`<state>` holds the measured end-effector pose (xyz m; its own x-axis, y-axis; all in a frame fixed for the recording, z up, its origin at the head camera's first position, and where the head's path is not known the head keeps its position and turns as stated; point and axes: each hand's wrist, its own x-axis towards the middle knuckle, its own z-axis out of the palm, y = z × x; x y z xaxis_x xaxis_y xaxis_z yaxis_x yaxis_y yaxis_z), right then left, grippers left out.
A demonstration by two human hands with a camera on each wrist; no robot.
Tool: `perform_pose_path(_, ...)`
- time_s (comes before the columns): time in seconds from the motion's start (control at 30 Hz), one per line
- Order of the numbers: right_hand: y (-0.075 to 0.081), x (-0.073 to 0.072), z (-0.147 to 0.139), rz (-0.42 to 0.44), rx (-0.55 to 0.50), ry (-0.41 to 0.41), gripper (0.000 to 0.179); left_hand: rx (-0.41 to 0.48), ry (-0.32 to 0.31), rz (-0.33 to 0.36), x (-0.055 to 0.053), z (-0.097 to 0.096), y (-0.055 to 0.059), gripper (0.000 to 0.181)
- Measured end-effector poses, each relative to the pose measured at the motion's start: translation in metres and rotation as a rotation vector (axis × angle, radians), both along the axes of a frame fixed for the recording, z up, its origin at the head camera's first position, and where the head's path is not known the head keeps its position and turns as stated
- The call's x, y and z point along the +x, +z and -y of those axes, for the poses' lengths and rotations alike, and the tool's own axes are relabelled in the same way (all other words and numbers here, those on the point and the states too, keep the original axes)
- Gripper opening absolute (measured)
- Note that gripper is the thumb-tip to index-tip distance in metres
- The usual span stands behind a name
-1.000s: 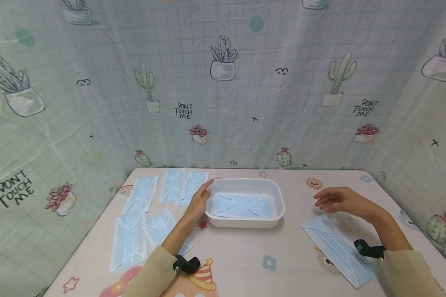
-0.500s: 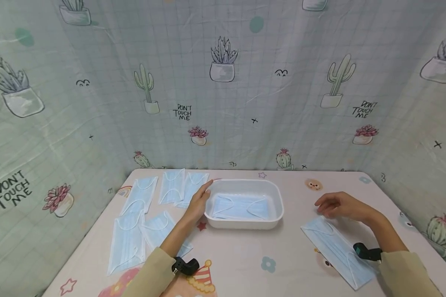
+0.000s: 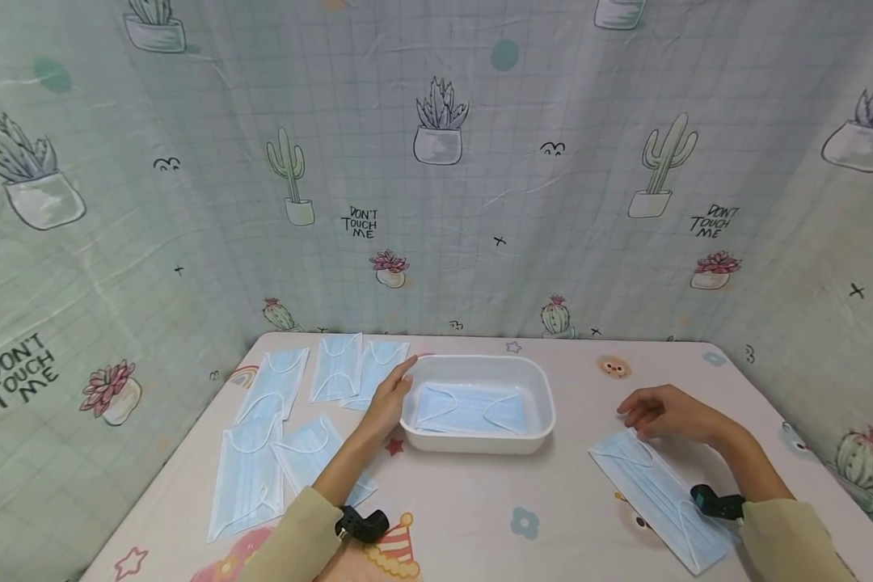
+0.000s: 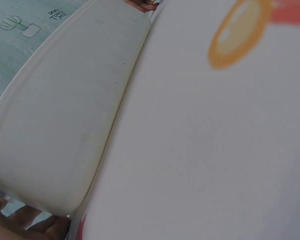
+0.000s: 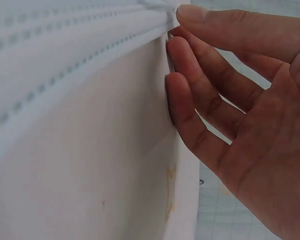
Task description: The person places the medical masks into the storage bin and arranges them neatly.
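A white plastic basin [image 3: 480, 443] stands mid-table in the head view, with blue face masks [image 3: 473, 408] lying flat inside. My left hand [image 3: 387, 404] holds its left end; in the left wrist view, the fingers [image 4: 55, 227] bend against the basin's end below the rim. To the right, a single face mask [image 3: 658, 497] lies slantwise on the table. Over its far end is my right hand [image 3: 672, 416]. The right wrist view has the thumb [image 5: 190, 14] and index finger pinching that mask's edge, the other fingers curved beside it.
Several more face masks [image 3: 247, 477] lie on the left of the table, some overlapping. A patterned cloth [image 3: 495, 202] hangs behind and at both sides. The table cover [image 3: 466, 517] is pale pink with printed figures.
My right hand has come down and slightly nearer, from above the slanted mask onto its far edge. My left hand and the basin have stayed in place.
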<state>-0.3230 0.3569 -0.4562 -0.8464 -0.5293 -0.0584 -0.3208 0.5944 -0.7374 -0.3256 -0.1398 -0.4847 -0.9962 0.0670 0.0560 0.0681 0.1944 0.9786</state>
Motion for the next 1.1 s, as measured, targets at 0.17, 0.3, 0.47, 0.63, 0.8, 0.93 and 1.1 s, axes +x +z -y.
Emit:
perform_pose_path(0.17, -0.004, -0.002, -0.001, 0.004, -0.005, -0.011, 0.037, -0.002, -0.001, -0.007, 0.0, 0.0, 0.0, 0.048)
perform_pose_path(0.3, -0.006, -0.003, 0.0, 0.016, 0.005, -0.027, 0.036, 0.004, -0.002, 0.006, 0.001, 0.0, -0.001, 0.048)
perform_pose_path(0.47, -0.008, -0.001, 0.0, 0.006, 0.032, -0.05, 0.033, 0.015, -0.008, 0.007, 0.001, -0.001, -0.001, 0.048)
perform_pose_path(0.63, -0.005, 0.001, 0.0, -0.018, 0.019, -0.036, 0.029, 0.006, -0.006, 0.007, 0.0, -0.001, -0.002, 0.048)
perform_pose_path(0.8, 0.0, 0.001, 0.001, -0.038, -0.022, -0.039, 0.03, 0.003, 0.003, 0.015, -0.001, -0.001, -0.003, 0.047)
perform_pose_path(0.93, 0.002, 0.002, 0.002, 0.036, -0.044, -0.096, 0.029, 0.017, -0.002, 0.009, -0.001, 0.0, -0.003, 0.047)
perform_pose_path(1.1, 0.001, 0.002, 0.002, 0.094, -0.055, -0.13, 0.025, 0.02, -0.01, 0.015, 0.0, 0.001, -0.002, 0.048)
